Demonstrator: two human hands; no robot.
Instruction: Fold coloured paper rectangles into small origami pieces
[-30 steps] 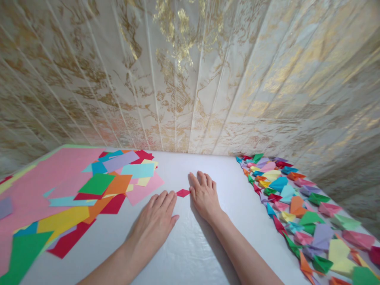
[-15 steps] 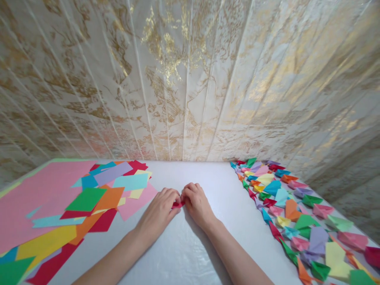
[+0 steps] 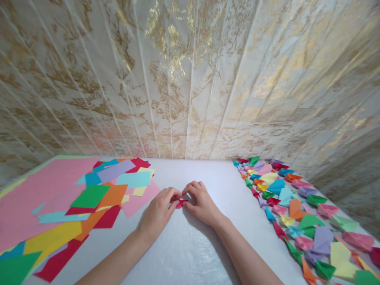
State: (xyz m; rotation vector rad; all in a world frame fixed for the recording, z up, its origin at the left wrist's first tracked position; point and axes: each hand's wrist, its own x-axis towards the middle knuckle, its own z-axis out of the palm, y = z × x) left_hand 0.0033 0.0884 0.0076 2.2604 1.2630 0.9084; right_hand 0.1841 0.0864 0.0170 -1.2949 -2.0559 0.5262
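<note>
A small folded piece of red paper (image 3: 180, 204) sits between my two hands, just above or on the white table. My left hand (image 3: 162, 206) pinches its left side between thumb and fingers. At its right end is the thumb of my right hand (image 3: 202, 202), with the index finger curved above it; this hand is also closed on the paper, in a looser grip. Fingers cover part of the paper, so its full shape is hidden.
To the left lie overlapping coloured paper sheets, among them a green piece (image 3: 90, 196) and a large pink sheet (image 3: 35, 186). On the right are rows of folded paper figures, such as a lilac one (image 3: 323, 239). A gold-patterned curtain (image 3: 190, 79) hangs behind the white table (image 3: 178, 253).
My right thumb and index finger have spread a little apart, and more of the red paper shows. The whole view has shifted slightly.
</note>
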